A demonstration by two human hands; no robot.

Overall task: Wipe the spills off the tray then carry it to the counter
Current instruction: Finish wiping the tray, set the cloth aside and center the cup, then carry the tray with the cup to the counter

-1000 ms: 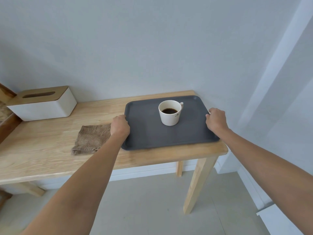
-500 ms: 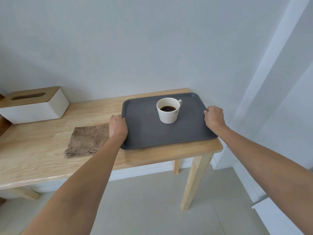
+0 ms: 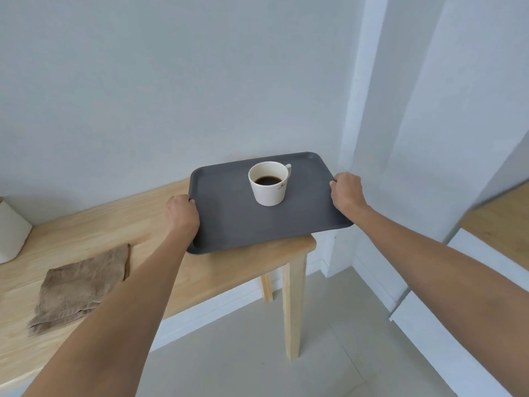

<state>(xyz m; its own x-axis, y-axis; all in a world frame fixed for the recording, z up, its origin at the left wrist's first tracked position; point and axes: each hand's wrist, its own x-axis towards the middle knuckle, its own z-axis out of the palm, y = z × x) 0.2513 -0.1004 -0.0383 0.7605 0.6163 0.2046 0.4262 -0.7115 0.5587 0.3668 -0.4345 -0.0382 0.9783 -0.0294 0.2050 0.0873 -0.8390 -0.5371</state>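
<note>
Your left hand (image 3: pixel 183 214) is closed around the left rim of the grey tray (image 3: pixel 229 224), fingers curled under the edge with the thumb side on top, and your right hand (image 3: pixel 347 191) grips the right rim the same way. Both hands held those rims half a second ago, and the grip has not changed. What has changed is the tray itself: then it lay flat on the wooden table (image 3: pixel 86 233), and now it is lifted clear of it, its right near corner hanging past the table's end and its far edge rising in front of the wall.

Between your two sets of fingers, the white cup (image 3: pixel 269 183) stands upright on the tray, nearer your right hand than your left, with dark coffee low inside it and its handle turned away from you. It sits on the same part of the tray as before. The tray's surface around it looks plain grey; no spill shows.

The brown cloth (image 3: pixel 83 285) lies flat on the table, and your left fingers, which were just beside it earlier, are now well apart from it. The white box (image 3: pixel 11 236) has slid almost out of view at the left edge. A light wooden counter (image 3: pixel 503 222) has come into view beyond your right forearm.
</note>
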